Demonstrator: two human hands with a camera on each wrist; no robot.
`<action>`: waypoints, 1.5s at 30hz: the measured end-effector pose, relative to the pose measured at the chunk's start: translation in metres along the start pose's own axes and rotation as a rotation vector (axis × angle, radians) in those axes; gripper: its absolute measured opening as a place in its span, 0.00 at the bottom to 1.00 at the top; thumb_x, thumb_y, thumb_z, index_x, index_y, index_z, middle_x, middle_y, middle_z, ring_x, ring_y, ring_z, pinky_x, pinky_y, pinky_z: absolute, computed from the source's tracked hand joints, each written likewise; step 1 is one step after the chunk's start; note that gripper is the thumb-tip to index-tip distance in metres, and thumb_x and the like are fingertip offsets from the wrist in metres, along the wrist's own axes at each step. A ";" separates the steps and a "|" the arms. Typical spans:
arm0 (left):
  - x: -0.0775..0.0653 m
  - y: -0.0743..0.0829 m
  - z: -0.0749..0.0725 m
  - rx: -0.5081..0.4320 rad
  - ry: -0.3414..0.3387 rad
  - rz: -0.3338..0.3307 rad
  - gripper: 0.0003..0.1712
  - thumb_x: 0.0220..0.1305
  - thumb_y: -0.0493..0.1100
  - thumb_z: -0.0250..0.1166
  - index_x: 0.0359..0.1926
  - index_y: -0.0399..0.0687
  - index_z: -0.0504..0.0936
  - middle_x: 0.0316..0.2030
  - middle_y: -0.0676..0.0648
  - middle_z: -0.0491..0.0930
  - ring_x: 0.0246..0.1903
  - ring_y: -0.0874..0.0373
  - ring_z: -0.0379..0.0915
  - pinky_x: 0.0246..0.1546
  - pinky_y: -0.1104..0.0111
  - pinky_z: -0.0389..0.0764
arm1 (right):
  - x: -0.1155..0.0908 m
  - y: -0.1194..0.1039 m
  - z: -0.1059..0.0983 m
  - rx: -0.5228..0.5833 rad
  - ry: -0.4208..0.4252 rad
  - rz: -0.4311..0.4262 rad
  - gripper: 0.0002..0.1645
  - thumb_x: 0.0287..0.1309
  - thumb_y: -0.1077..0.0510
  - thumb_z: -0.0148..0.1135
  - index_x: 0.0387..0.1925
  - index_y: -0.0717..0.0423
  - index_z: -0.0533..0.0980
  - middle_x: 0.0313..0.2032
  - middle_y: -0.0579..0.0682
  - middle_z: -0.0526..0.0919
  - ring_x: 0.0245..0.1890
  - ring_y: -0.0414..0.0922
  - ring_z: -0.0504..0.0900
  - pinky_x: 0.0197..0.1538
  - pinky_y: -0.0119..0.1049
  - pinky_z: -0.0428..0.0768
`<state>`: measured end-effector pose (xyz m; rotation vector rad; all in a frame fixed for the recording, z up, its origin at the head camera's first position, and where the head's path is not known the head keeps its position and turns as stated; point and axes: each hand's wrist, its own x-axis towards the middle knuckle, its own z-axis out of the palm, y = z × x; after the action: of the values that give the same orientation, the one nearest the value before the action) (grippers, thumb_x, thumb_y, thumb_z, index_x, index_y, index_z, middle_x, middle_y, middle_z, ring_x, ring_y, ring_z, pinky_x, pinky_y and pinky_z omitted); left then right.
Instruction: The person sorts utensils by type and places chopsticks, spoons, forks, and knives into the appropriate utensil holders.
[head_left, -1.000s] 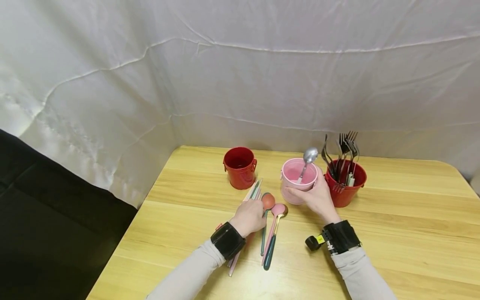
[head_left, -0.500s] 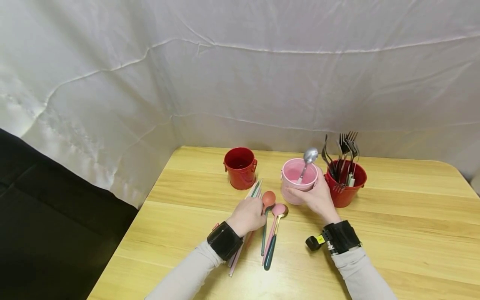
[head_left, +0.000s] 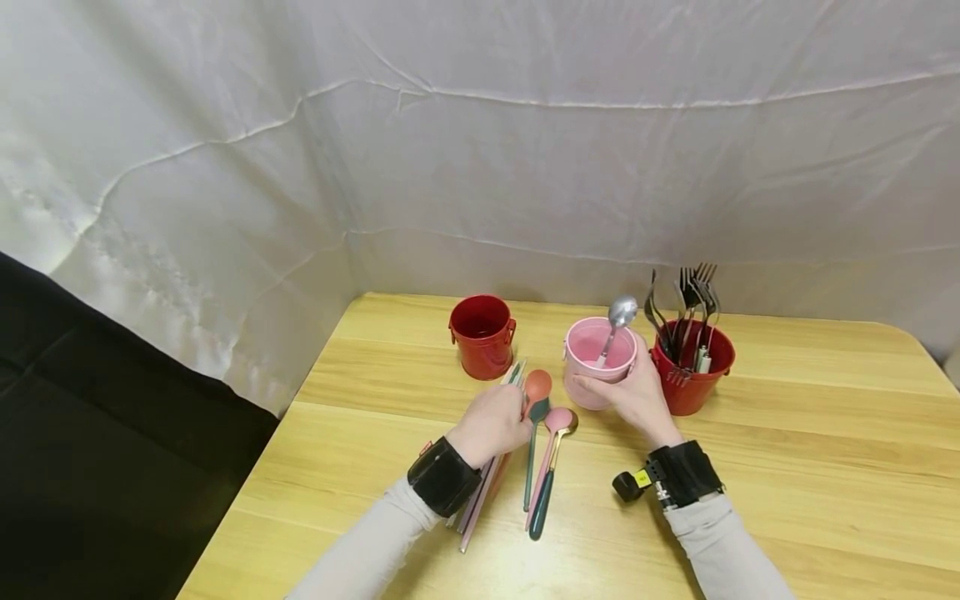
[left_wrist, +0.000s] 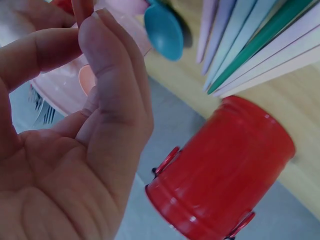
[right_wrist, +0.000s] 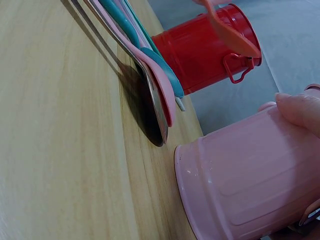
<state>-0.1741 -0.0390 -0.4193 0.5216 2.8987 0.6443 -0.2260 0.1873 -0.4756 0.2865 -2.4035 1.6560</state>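
Observation:
My left hand (head_left: 491, 423) pinches the handle of an orange spoon (head_left: 537, 385) between thumb and fingers. In the right wrist view its bowl (right_wrist: 232, 37) hangs above the other spoons. Below and beside it on the table lie a teal spoon (head_left: 539, 410), a pink spoon (head_left: 558, 419) and a gold spoon with a dark green handle (head_left: 542, 504). Pastel and green chopsticks (left_wrist: 250, 40) lie partly under my left hand. My right hand (head_left: 639, 393) grips the pink bucket (head_left: 582, 385) round its right side, thumb in front. A silver spoon (head_left: 622, 312) leans inside that bucket.
A red bucket (head_left: 483, 354) stands behind the chopsticks. To the right of the pink bucket, another red bucket (head_left: 690, 393) holds several forks (head_left: 693, 292), tines up. A pale cloth (head_left: 480, 183) hangs behind the wooden table (head_left: 817, 417).
My left hand has lifted the orange spoon off the teal one, and the hand has shifted slightly left. My right hand and the pink bucket have stayed in place.

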 end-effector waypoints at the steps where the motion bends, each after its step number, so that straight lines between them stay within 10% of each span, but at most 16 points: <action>1: 0.000 0.001 -0.002 -0.010 0.001 -0.003 0.20 0.53 0.36 0.60 0.10 0.50 0.63 0.08 0.55 0.54 0.10 0.61 0.54 0.11 0.71 0.52 | 0.000 0.000 0.000 0.002 -0.001 -0.003 0.57 0.39 0.53 0.78 0.67 0.59 0.54 0.58 0.61 0.69 0.58 0.55 0.68 0.60 0.56 0.66; 15: 0.015 0.016 -0.037 0.016 0.079 -0.002 0.14 0.55 0.40 0.61 0.16 0.48 0.69 0.11 0.52 0.63 0.16 0.58 0.65 0.15 0.71 0.63 | 0.000 0.001 0.000 0.009 0.008 -0.004 0.57 0.38 0.54 0.78 0.67 0.58 0.54 0.57 0.60 0.69 0.57 0.55 0.68 0.60 0.54 0.66; 31: 0.047 0.048 -0.068 -0.035 0.214 0.158 0.03 0.61 0.41 0.60 0.31 0.47 0.76 0.18 0.53 0.71 0.20 0.61 0.67 0.20 0.73 0.68 | -0.009 -0.045 -0.006 0.040 -0.019 -0.002 0.52 0.42 0.65 0.74 0.64 0.71 0.54 0.57 0.71 0.67 0.57 0.65 0.66 0.60 0.58 0.64; 45: 0.086 0.080 -0.073 -0.131 0.372 0.299 0.08 0.64 0.43 0.60 0.43 0.46 0.77 0.29 0.55 0.79 0.27 0.67 0.72 0.29 0.76 0.74 | 0.002 0.000 -0.003 0.016 -0.031 0.006 0.57 0.42 0.54 0.76 0.68 0.58 0.51 0.60 0.61 0.66 0.58 0.56 0.67 0.59 0.54 0.67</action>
<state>-0.2443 0.0316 -0.3231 0.9161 3.1096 1.0682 -0.2273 0.1899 -0.4739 0.3103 -2.4170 1.6857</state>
